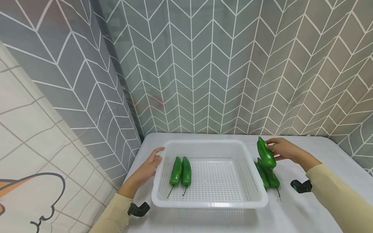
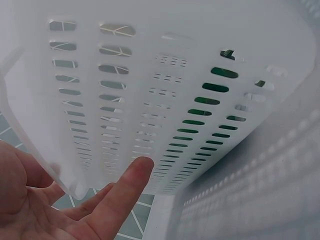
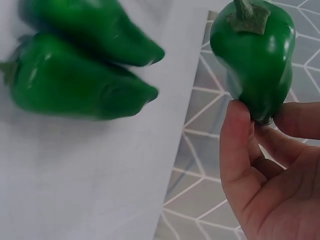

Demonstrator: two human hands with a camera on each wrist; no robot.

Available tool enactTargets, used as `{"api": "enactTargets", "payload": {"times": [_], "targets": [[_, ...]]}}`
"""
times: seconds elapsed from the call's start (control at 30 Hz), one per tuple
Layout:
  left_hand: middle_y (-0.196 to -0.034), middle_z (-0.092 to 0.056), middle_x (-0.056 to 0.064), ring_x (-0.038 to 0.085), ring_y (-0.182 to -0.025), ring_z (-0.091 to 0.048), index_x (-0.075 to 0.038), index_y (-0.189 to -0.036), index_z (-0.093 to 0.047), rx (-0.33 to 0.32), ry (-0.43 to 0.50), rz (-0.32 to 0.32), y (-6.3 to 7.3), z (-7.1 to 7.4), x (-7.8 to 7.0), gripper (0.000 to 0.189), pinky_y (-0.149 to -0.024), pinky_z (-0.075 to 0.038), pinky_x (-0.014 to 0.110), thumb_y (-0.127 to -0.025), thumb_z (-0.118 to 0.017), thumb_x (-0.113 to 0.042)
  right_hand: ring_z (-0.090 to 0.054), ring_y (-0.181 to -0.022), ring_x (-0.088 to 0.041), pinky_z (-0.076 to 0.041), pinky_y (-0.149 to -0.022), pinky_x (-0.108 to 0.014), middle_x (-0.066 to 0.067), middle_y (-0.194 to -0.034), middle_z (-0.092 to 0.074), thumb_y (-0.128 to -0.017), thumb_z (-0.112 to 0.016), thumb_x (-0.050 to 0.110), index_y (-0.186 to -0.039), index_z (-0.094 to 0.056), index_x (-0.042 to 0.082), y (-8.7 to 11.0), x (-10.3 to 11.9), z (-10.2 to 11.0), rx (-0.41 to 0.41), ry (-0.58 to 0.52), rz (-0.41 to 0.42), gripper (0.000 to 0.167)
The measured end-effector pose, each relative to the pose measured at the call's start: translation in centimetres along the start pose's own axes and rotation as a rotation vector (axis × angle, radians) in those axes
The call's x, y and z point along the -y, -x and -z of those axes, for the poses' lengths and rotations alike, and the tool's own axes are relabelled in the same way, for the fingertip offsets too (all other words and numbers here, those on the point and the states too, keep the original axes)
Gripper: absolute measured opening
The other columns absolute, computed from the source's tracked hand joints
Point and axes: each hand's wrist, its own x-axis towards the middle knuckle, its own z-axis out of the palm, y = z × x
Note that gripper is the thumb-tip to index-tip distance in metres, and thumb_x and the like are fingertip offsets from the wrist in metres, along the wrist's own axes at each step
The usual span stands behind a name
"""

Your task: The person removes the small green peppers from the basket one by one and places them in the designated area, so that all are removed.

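Note:
A white perforated plastic basket (image 1: 209, 204) stands on the table, with two green chili peppers (image 1: 175, 171) lying side by side in its left part. My left hand (image 1: 150, 165) grips the basket's left rim; in the left wrist view, one finger (image 2: 122, 192) extends along the slotted outer wall and others pass behind the rim. Above the table, beyond the basket's right side, my right hand (image 1: 282, 149) pinches another green chili pepper (image 1: 265, 153) near its tip, stem end away from the fingers. Two more green peppers (image 3: 75, 82) lie on the table below it.
A white-covered table (image 1: 297, 213) carries everything. Behind it hangs a grey herringbone-patterned curtain (image 1: 201, 71), close to the far edge. To the left is a white tiled-pattern surface (image 1: 38, 129). Black wrist devices (image 1: 301, 186) protrude from both sleeves.

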Motion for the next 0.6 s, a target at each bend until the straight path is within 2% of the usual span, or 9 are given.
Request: {"api": "enactTargets", "payload": {"times": [0.23,0.6], "targets": [[-0.144,-0.045,0.024,0.036,-0.122,-0.058,-0.021,-0.159,-0.02,-0.003,0.008,-0.005,0.0,0.0,0.0,0.048,-0.086,-0.057,0.049,-0.113,-0.032,-0.024,-0.066,-0.105,-0.039,-0.059,-0.083,-0.045,-0.033,-0.118,-0.06,-0.108,-0.04,0.013,-0.142,-0.029,-0.024,0.2,-2.0,0.1,-0.006,0.006,-0.05,0.051],[-0.145,-0.045,0.024,0.036,-0.122,-0.058,-0.021,-0.16,-0.019,-0.006,0.012,0.001,0.0,0.0,-0.1,0.048,-0.086,-0.057,0.048,-0.113,-0.031,-0.023,-0.066,-0.103,-0.038,-0.058,-0.084,-0.048,-0.034,-0.118,-0.059,-0.107,-0.042,0.013,-0.139,-0.032,-0.024,0.6,-3.5,-0.1,0.002,0.039,-0.075,0.05]]}}
